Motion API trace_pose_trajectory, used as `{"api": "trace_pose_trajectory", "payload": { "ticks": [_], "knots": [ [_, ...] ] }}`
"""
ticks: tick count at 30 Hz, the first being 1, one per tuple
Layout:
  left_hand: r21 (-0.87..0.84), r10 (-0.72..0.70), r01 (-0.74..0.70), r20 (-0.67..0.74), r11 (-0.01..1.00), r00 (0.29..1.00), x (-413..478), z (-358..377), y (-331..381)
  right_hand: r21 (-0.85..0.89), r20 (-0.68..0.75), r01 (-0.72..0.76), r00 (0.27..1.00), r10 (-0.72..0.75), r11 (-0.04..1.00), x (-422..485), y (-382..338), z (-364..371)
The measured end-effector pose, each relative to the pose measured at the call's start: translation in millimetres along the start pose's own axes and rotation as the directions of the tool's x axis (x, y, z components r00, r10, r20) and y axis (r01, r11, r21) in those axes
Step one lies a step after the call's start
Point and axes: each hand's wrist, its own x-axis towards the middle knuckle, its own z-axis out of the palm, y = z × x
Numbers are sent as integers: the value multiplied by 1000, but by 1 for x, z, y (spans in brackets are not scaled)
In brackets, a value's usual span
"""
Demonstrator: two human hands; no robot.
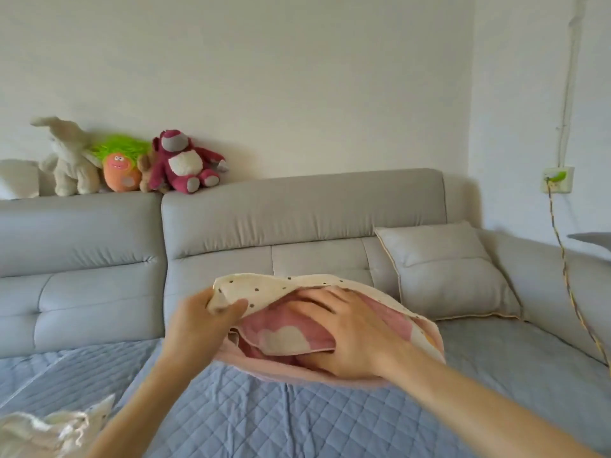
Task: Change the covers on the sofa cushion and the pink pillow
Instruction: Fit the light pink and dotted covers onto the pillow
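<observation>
Pink pillow (287,335) on the quilted seat (231,408), soft, light, floppy. Our left hand (201,322) pinches the dotted cover (264,285) at its opening edge; right hand (347,332), fingers flat, presses the pillow inside. Best grip: cover hem, we judge.

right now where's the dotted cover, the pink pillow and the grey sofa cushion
dotted cover (264,285): head view, on its cream top flap near the opening
pink pillow (284,335): head view, on the pink and white face inside the cover
grey sofa cushion (446,269): head view, on the middle of its front face

Sofa (99,325) — pillow (284,335), grey cushion (449,272)
</observation>
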Motion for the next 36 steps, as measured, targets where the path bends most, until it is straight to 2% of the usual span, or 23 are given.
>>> {"api": "trace_pose_trajectory", "payload": {
  "ticks": [2, 4, 7, 9, 11, 13, 16, 17, 18, 20, 22, 23, 25, 27, 29, 31, 33, 34, 36],
  "knots": [
    [136, -26, 35, -71, 990, 997, -33, 6, -34, -120, 95, -48, 994, 60, 992, -48, 1, -3],
    [191, -112, 127, -88, 973, 990, -67, 19, -69, -203, 219, -127, 961, 171, 971, -97, 3, -2],
    [317, -226, 222, -23, 922, 974, -120, 45, -107, -158, 470, -258, 829, 303, 953, -163, 2, 10],
    [482, -243, 202, 25, 853, 970, -146, 56, -118, -51, 556, -358, 765, 325, 932, -195, 0, 17],
    [565, -205, 153, 29, 811, 978, -161, 64, -118, 84, 486, -466, 791, 372, 881, -208, 2, 20],
    [579, -64, 34, 32, 815, 997, -166, 77, -111, 164, 389, -588, 776, 496, 792, -211, 8, 21],
    [632, 241, -266, 128, 727, 962, -160, 108, -93, 101, 406, -776, 603, 687, 622, -214, 22, 21],
    [642, 314, -352, 179, 681, 933, -154, 120, -82, 27, 429, -797, 554, 713, 603, -216, 25, 21],
    [647, 362, -419, 228, 638, 904, -147, 131, -71, -51, 437, -786, 538, 721, 617, -218, 28, 21],
    [665, 396, -506, 327, 549, 858, -128, 155, -52, -206, 425, -703, 562, 709, 681, -221, 29, 21],
    [682, 388, -584, 442, 441, 809, -108, 176, -37, -311, 340, -647, 609, 717, 697, -221, 27, 16],
    [681, 379, -616, 491, 395, 785, -99, 186, -31, -300, 256, -665, 635, 729, 684, -221, 27, 11],
    [650, 379, -671, 556, 356, 740, -87, 202, -13, -152, 52, -745, 650, 758, 650, -223, 29, -5],
    [573, 426, -713, 572, 404, 702, -82, 213, 9, 21, -100, -759, 646, 757, 650, -221, 31, -20],
    [471, 426, -720, 588, 510, 687, -76, 228, 36, 160, -187, -733, 635, 749, 661, -221, 27, -30],
    [407, 409, -718, 617, 565, 672, -71, 235, 60, 277, -239, -707, 605, 759, 651, -223, 15, -35],
    [381, 382, -700, 632, 604, 674, -59, 234, 74, 342, -199, -746, 537, 820, 572, -229, -2, -33],
    [377, 365, -678, 626, 632, 689, -51, 230, 80, 340, -130, -790, 499, 857, 511, -234, -11, -28],
    [367, 354, -619, 574, 694, 738, -34, 219, 88, 371, 107, -870, 387, 916, 325, -245, -35, -15]
  ]
}}
